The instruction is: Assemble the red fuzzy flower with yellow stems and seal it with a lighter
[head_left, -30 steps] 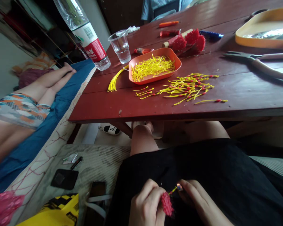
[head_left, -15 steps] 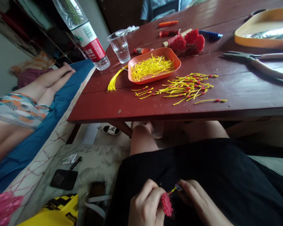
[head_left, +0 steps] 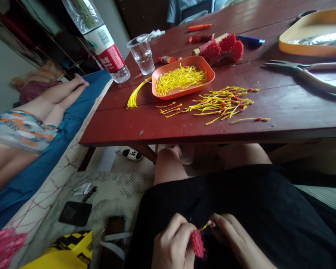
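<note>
1. The left hand (head_left: 172, 244) has its grip closed around a red bristly ball (head_left: 198, 243), knobbly and rounded, held low over the black-clothed lap (head_left: 240, 194).
2. The right hand (head_left: 235, 243) pinches a thin yellow strand (head_left: 205, 226) sticking out of the ball.
3. Further off, the red wooden table (head_left: 282, 108) carries loose yellow strands (head_left: 221, 104) near its front edge and an orange tray (head_left: 182, 78); bare planks lie to either side.

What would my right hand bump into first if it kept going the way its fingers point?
Likely the red bristly ball in your left hand; your right hand points leftward at it, though depth is unclear.
</note>
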`<state>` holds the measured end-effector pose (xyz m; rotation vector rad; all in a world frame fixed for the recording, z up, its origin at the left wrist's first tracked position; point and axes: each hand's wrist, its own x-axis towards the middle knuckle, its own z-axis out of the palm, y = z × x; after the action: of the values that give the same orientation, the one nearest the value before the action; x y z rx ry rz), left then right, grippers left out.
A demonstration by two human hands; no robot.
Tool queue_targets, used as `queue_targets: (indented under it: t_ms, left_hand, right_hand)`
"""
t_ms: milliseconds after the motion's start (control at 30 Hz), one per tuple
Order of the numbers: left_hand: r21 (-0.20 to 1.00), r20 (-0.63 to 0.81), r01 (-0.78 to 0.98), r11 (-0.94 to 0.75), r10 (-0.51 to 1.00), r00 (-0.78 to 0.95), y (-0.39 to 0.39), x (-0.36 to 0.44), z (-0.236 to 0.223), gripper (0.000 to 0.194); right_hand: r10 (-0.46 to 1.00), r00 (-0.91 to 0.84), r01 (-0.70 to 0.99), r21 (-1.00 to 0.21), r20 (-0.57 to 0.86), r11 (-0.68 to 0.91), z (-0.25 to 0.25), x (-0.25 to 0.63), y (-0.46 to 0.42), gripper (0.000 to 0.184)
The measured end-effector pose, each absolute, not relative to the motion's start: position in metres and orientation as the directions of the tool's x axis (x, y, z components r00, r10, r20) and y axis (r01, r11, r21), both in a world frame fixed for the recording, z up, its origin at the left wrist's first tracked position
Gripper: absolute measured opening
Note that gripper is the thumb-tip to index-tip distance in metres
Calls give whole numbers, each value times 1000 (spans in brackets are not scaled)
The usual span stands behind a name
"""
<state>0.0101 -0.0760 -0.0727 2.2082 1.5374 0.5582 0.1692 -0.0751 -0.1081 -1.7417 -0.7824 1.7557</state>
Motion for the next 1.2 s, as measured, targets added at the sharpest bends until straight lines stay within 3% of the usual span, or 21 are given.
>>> queue_targets:
  t_ms: [167,367,767,1200]
  left_hand:
    - [539,89,782,-312,945,316,-77,8,-75,26]
    - [535,95,781,-322,942,323,-76,9,-73,27]
    - [535,97,779,-327,940,327,-77,8,-76,27]
    - [536,103,781,-319,943,315,-76,9,-74,26]
  right_hand:
    - [734,62,-24,-736,-676,-676,-103,166,-75,44]
    - [734,-24,26,-734,-679,-678,-107,170,-74,48]
    - [744,62,-24,-746,-665,-665,-102,165,-76,43]
    - [724,-31,-52,-722,-689,-689,-109,169,-76,53]
